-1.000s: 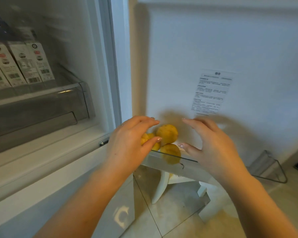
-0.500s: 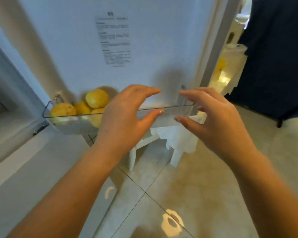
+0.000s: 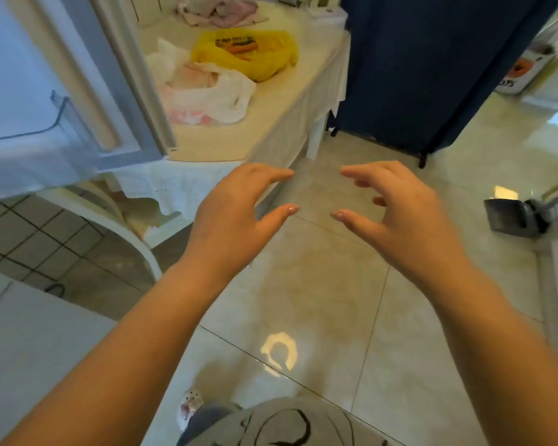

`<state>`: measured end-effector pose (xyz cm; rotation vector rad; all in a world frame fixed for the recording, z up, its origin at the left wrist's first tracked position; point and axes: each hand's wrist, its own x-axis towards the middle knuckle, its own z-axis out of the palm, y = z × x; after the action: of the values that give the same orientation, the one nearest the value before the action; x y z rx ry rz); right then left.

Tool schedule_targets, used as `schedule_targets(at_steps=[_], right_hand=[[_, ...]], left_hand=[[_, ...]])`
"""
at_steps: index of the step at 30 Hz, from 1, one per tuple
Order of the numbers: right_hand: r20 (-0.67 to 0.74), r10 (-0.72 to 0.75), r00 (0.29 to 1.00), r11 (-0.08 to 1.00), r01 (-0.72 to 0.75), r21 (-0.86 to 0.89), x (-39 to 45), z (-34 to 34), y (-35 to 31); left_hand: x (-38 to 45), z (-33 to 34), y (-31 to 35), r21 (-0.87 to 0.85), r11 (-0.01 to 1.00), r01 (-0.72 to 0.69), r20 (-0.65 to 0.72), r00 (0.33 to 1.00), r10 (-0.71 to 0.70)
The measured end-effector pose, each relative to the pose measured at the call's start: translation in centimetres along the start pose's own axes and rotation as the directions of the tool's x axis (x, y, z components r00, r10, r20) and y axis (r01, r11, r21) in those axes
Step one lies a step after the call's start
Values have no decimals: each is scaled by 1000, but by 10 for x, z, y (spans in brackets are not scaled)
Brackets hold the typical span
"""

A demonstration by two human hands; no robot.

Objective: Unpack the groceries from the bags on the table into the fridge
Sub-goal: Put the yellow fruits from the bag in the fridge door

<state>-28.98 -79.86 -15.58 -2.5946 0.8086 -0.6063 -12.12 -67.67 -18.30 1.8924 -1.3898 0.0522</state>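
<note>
Glossy cream floor tiles (image 3: 303,300) fill the view, with the open fridge door (image 3: 45,91) at left, a white bag (image 3: 213,94) and a yellow bag (image 3: 248,53) on the table (image 3: 271,117) beyond — and nearer, left hand (image 3: 236,217) and right hand (image 3: 397,214) held out empty, fingers loosely spread.

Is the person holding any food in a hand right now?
No, the left hand and right hand are both empty, fingers loosely spread over the floor.
</note>
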Motion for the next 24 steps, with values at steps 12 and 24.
schedule_targets(at_steps=[12,24], right_hand=[[72,96,993,995,-98,33,66,-7,125],[267,45,963,999,-51,18,311,52,205]], left_hand=[[88,99,-9,0,987,160,97,982,-159],[289,160,-139,26,959,281,73,957,-282]])
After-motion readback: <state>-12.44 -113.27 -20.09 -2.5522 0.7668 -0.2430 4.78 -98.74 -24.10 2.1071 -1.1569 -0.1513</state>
